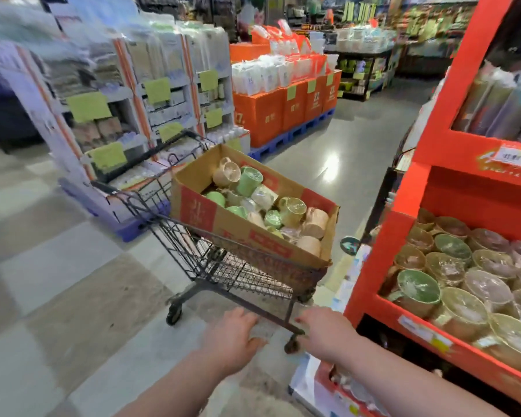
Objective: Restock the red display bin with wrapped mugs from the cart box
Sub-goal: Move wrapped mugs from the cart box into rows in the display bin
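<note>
Box (223, 224) of mugs (292, 210) on cart (223, 272) — left of bin (403, 320).
</note>
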